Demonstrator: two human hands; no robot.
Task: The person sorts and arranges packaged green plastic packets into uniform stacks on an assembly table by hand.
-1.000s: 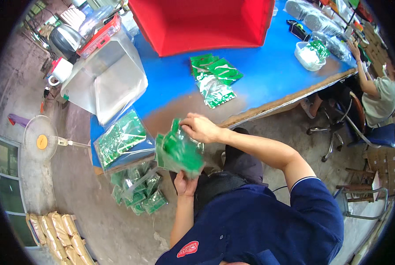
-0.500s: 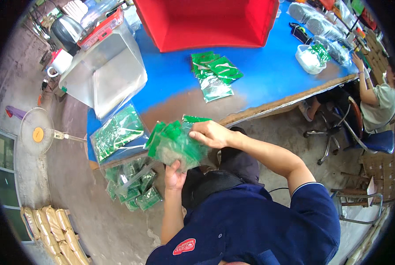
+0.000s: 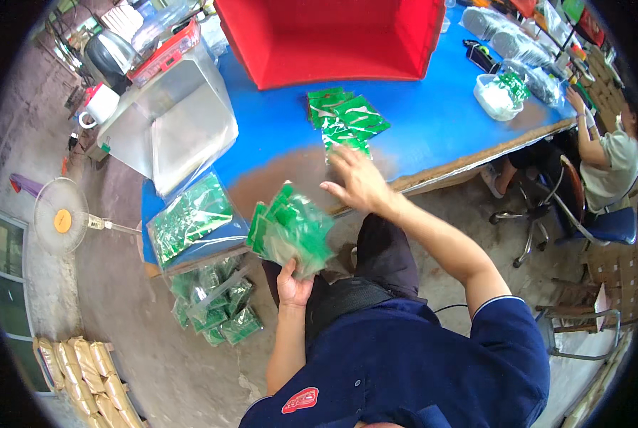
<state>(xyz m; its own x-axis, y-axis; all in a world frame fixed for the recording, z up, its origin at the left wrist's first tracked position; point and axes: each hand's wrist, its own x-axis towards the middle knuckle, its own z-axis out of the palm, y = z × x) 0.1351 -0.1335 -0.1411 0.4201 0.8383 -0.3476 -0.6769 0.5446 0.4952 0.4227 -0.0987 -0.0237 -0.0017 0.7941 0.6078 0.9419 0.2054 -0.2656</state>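
Your right hand [image 3: 362,182] has moved up, loosely open, over the upper-centre green packets [image 3: 356,115]. Your left hand [image 3: 294,289] grips a packet bundle [image 3: 294,230] mid-frame.

A: Pretty bright and even over the blue table [image 3: 440,128], but I can't tell where the light's coming from.

B: Same. Glare's rough though: white streaks on the green packets [image 3: 354,114] lying there and on the flat clear bag [image 3: 194,217].

A: Yeah, and the red bin [image 3: 344,57] has a darker shaded patch inside. Navy shirt [image 3: 419,357] reads dark too.

B: Held packets [image 3: 297,232] look soft and smeary, could be blur or just shiny film.

A: Classic fisheye otherwise: black corners, window [image 3: 9,274] bowed near the rim.
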